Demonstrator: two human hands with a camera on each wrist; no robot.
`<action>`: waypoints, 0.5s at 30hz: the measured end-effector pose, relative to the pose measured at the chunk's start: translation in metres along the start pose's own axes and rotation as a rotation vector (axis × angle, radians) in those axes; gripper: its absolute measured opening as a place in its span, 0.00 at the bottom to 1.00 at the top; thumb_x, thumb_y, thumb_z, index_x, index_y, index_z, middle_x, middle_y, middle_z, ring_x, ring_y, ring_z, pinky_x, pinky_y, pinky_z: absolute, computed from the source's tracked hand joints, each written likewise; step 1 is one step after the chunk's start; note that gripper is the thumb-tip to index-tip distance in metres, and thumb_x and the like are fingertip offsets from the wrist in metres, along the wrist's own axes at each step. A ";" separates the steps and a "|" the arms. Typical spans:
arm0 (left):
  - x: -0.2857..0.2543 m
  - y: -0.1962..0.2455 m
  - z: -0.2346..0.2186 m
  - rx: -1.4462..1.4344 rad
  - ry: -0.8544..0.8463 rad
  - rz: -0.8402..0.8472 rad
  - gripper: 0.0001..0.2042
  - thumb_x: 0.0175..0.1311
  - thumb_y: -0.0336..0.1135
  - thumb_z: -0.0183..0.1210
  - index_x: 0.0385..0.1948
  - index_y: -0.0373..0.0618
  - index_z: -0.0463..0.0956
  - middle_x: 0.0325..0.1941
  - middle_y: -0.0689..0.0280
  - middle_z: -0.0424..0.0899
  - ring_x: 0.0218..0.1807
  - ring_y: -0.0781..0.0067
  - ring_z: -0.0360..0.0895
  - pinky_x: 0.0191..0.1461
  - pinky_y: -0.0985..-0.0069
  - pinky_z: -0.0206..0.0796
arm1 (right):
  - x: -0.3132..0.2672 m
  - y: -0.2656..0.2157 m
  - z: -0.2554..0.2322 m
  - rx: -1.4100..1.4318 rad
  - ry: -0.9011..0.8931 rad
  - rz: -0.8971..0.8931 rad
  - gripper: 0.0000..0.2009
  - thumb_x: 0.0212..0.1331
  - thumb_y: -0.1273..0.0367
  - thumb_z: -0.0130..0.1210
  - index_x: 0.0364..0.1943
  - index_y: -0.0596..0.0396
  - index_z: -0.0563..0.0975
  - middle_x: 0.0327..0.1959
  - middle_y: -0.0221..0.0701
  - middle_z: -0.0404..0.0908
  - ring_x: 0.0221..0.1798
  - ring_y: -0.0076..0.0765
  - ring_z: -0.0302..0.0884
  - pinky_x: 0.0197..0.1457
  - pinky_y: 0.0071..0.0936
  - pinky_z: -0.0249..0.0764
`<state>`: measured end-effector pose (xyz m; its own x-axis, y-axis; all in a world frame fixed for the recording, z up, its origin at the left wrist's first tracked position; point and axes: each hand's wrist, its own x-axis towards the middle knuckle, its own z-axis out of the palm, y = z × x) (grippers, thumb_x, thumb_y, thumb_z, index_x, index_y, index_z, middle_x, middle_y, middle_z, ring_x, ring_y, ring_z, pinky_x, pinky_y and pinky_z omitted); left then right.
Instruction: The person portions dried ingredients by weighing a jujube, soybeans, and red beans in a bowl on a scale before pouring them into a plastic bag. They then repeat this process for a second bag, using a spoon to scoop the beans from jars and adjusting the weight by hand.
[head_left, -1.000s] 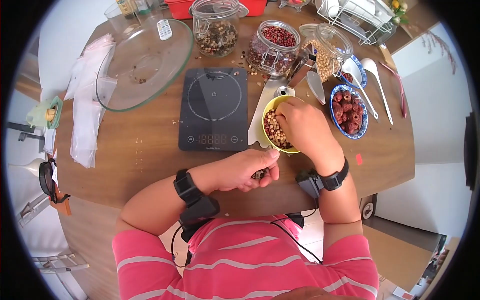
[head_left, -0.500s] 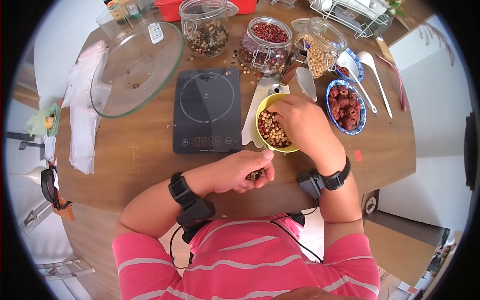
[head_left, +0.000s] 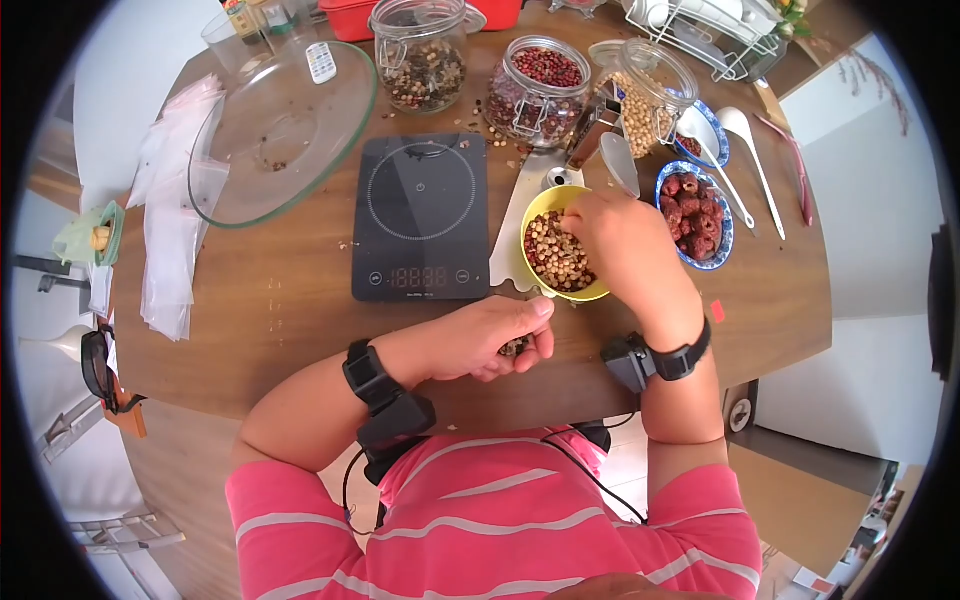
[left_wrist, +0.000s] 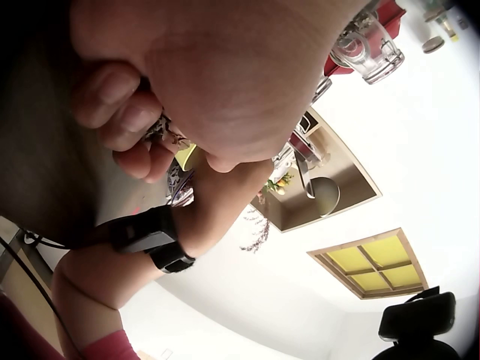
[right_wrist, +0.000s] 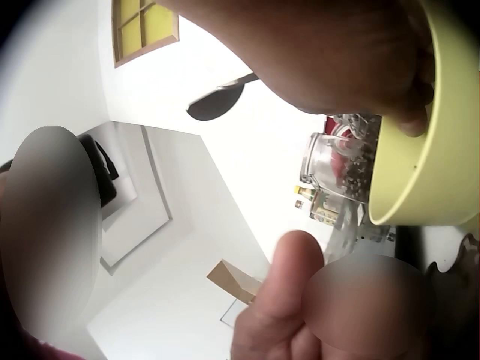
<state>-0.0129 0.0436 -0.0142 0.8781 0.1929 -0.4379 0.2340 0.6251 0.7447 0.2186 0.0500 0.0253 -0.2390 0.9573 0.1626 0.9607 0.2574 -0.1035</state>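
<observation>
In the head view my left hand is curled, palm up, around dark dried bits. They also show between its fingers in the left wrist view. Just beyond it stands a yellow bowl filled with pale round beans and dark red ones. My right hand reaches over the bowl's right rim with bent fingers. Its fingertips are down inside, partly hidden by the hand, and I cannot tell if they pinch anything. The yellow wall rises beside this hand in the right wrist view.
A black digital scale lies left of the bowl. Behind stand glass jars of dark mix, red beans and pale beans. Right are a bowl of dried dates and a white spoon; left, a glass lid and plastic bags.
My right hand has shifted a little rightward and up from the middle of the bowl, uncovering more beans. The left hand keeps its curl around the dark bits.
</observation>
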 end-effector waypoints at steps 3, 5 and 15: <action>0.000 0.000 -0.001 -0.004 -0.012 -0.002 0.31 0.84 0.63 0.37 0.43 0.42 0.77 0.29 0.70 0.74 0.21 0.87 0.55 0.22 0.83 0.47 | -0.004 0.003 -0.014 0.023 0.058 0.028 0.09 0.64 0.65 0.64 0.34 0.57 0.82 0.35 0.42 0.85 0.35 0.54 0.84 0.38 0.47 0.78; 0.001 0.000 -0.001 -0.030 -0.010 -0.020 0.30 0.84 0.63 0.37 0.43 0.42 0.77 0.29 0.70 0.74 0.21 0.87 0.55 0.22 0.83 0.47 | -0.006 0.006 -0.019 0.022 0.035 0.028 0.10 0.64 0.64 0.62 0.33 0.58 0.82 0.32 0.42 0.85 0.35 0.52 0.86 0.38 0.48 0.79; 0.005 0.004 -0.006 -0.284 0.026 -0.057 0.36 0.79 0.72 0.32 0.43 0.45 0.76 0.32 0.69 0.73 0.20 0.87 0.53 0.20 0.86 0.45 | -0.016 -0.019 -0.042 0.769 -0.144 -0.235 0.06 0.58 0.73 0.66 0.40 0.54 0.85 0.34 0.38 0.86 0.39 0.50 0.86 0.43 0.40 0.80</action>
<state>-0.0105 0.0516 -0.0167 0.8550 0.1684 -0.4906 0.1532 0.8216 0.5490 0.2101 0.0246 0.0655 -0.4881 0.8612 0.1419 0.5308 0.4219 -0.7350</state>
